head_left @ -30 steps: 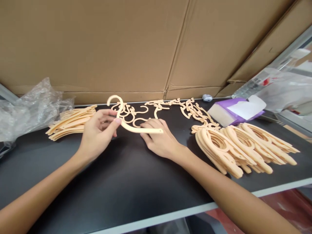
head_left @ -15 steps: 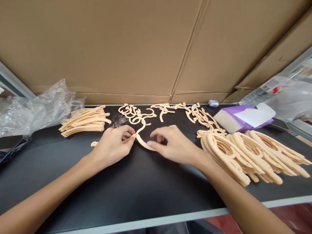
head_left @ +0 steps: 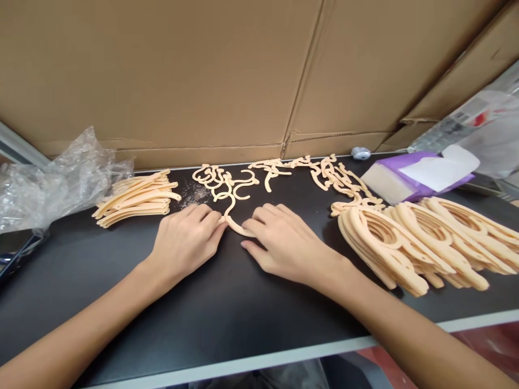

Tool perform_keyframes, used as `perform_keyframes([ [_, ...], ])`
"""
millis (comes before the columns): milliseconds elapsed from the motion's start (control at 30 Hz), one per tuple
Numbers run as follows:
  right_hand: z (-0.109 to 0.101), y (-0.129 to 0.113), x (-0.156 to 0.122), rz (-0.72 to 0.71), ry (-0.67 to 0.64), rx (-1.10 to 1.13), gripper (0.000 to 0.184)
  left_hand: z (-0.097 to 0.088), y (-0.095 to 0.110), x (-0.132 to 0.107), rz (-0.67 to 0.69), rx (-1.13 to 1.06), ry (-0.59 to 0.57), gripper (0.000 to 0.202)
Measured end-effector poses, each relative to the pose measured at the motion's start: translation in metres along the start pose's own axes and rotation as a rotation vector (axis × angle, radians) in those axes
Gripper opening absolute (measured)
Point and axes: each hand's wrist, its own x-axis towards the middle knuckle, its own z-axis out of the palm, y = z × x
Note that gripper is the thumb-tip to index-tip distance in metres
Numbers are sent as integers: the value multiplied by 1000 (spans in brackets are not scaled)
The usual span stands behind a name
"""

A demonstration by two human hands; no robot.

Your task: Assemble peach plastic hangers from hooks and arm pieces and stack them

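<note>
A cream plastic clothes hanger [head_left: 238,227] lies on the black tabletop in front of me, its curved hook pointing away. My left hand [head_left: 184,237] is closed over its left arm and presses near the centre joint; most of that arm is hidden under the fingers. On the hanger's right arm, the fingers of my right hand [head_left: 286,243] are wrapped over the outer part, with the thumb on the near side. Just beyond the hook lie loose hanger hooks [head_left: 214,181] in a tangle.
Left, a stack of hanger arms [head_left: 135,199] sits beside crumpled clear plastic [head_left: 60,181]. Finished-looking hangers [head_left: 389,243] are piled at right, near a purple tissue pack [head_left: 421,173]. More small cream parts [head_left: 332,178] lie along the cardboard [head_left: 182,81] at the back.
My right hand has closed from an open curl onto the hanger's right arm. My left hand has turned palm-down over the left arm. The view has shifted slightly.
</note>
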Motion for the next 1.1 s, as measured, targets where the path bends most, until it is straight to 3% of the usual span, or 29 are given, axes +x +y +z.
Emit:
perform_keyframes([
  [100,-1,-13,-4,-57,24,-26,18,-4,11,-1,113,-116,75,22],
  [233,8,-27,-24,-116,22,-53,17,0,26,-8,198,-339,-48,23],
  [367,21,-34,-57,-69,204,37,29,6,29,-11,191,-344,-36,24],
  [467,24,-36,-71,-25,228,125,36,6,27,-9,215,-307,-22,25],
  [633,20,-33,-73,-19,209,179,34,-3,28,-11,237,-257,-88,24],
  [800,20,-34,-72,-26,249,153,34,-24,31,-42,185,-423,-257,35],
  [1000,24,-36,-74,-23,287,105,35,-27,32,-64,160,-426,-274,46],
  [1100,10,-38,-69,-7,182,101,29,-23,32,-64,155,-424,-265,45],
])
